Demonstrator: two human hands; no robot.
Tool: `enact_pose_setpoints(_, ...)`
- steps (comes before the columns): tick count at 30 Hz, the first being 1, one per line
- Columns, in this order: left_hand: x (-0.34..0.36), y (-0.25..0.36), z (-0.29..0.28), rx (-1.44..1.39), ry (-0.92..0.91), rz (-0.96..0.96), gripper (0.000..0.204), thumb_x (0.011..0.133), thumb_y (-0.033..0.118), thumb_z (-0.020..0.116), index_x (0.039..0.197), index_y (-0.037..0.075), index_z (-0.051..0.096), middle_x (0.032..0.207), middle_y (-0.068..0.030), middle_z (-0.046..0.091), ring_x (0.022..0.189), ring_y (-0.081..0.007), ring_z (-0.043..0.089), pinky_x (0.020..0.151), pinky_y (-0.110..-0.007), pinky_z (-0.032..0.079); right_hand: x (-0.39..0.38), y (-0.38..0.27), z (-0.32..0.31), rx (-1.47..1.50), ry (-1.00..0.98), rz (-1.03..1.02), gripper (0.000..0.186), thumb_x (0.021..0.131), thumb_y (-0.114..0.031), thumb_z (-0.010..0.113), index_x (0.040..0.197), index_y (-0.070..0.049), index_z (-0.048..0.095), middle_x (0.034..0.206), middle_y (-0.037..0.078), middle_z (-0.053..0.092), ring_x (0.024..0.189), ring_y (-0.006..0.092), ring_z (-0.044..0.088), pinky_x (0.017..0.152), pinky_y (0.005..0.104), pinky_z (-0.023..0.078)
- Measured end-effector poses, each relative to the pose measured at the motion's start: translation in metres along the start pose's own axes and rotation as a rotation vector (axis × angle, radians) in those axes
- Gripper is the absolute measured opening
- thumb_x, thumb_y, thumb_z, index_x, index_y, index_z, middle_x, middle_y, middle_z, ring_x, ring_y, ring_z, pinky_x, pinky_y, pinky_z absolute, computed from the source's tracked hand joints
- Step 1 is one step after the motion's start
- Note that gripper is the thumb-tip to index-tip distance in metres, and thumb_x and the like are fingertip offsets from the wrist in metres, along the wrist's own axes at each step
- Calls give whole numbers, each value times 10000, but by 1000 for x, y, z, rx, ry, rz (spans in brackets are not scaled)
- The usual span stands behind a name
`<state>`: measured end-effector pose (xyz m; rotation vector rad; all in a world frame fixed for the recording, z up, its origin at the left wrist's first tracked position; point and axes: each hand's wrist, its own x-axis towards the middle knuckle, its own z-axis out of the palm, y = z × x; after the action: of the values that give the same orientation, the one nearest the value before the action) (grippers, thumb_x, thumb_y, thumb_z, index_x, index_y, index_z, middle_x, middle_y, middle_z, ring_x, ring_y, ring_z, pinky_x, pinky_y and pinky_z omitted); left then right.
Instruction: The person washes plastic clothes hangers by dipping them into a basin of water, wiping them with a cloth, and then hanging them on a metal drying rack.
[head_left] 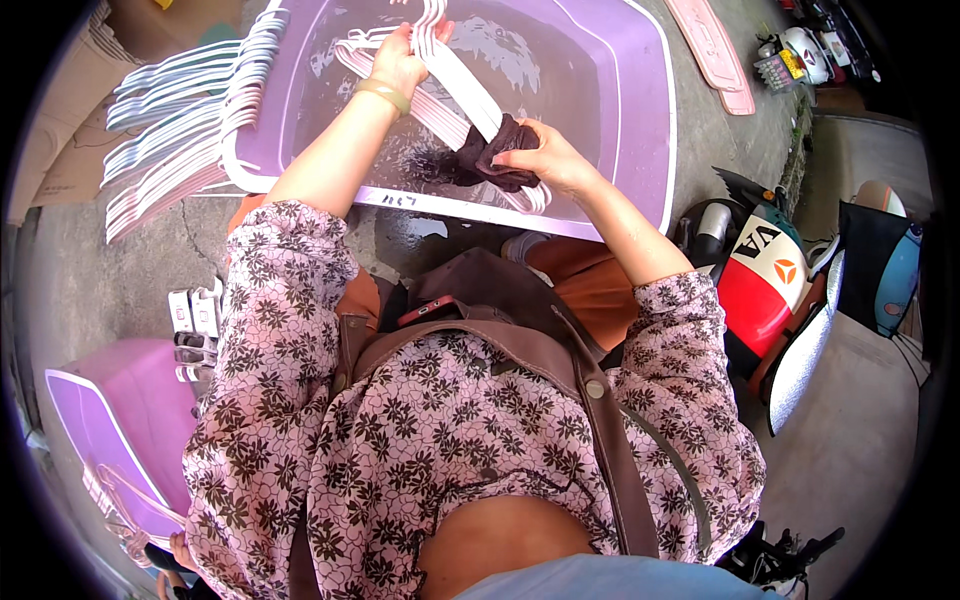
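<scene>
Over a large purple tub (625, 110) of water, my left hand (400, 68) is closed around several white plastic hangers (465, 85) near their hook end. My right hand (548, 158) grips a dark wet cloth (490, 155), which is wrapped around the lower part of the same hangers. Part of the cloth hangs down close to the tub's near rim. Beneath the held bunch, more pale pink hangers (432, 112) show, partly hidden by it. A wide bracelet (385, 95) sits on my left wrist.
Many white, blue and pink hangers (185, 125) hang over the tub's left rim. A second purple tub (125, 400) stands at lower left, with another person's hand (182, 550) beside it. Pink plastic lids (712, 50) lie at upper right. A red and white scooter (765, 280) stands at right.
</scene>
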<state>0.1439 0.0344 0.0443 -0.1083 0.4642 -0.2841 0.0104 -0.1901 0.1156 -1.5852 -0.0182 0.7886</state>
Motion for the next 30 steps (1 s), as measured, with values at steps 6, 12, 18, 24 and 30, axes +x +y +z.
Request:
enact_pose_setpoints(6, -57, -84, -1, 602, -200, 149, 583, 856, 399, 538, 1150, -73, 362, 1103, -258, 525, 1014, -345, 551, 932, -420, 448, 30, 11, -5, 92, 84, -82, 334, 717, -40, 668, 991, 50, 500, 886, 111, 610, 795, 155, 609, 735, 277, 495)
enact_pose_setpoints(12, -43, -78, -23, 640, -91, 83, 261, 929, 77, 390, 1123, -97, 389, 1127, -267, 497, 1051, -362, 532, 934, -451, 452, 29, 6, 22, -498, 347, -225, 592, 700, -187, 734, 1147, 76, 446, 949, 119, 600, 861, 145, 579, 772, 274, 471)
enact_pose_setpoints(18, -40, -72, -14, 678, -72, 30, 260, 930, 135, 420, 1075, -81, 417, 1053, -243, 528, 977, -353, 565, 891, -472, 480, -13, 10, 40, -544, 425, -430, 739, 688, -193, 730, 1280, -5, 331, 1085, 219, 565, 984, 298, 588, 845, 349, 456)
enact_pose_setpoints(24, -33, -80, -17, 747, -28, 28, 276, 917, 248, 481, 931, -27, 468, 788, -134, 545, 687, -249, 566, 655, -391, 529, -36, 21, 40, -557, 567, -641, 411, 767, 10, 630, 1160, 5, 507, 1032, 150, 608, 953, 186, 596, 827, 281, 464)
enact_pose_setpoints(30, -28, -34, 3, 656, -46, -69, 352, 904, 389, 482, 714, 97, 428, 550, 36, 358, 428, -64, 332, 426, -223, 357, -77, 15, 23, -218, 625, -584, 245, 823, -45, 601, 1056, 17, 556, 963, 84, 622, 865, 134, 594, 763, 256, 477)
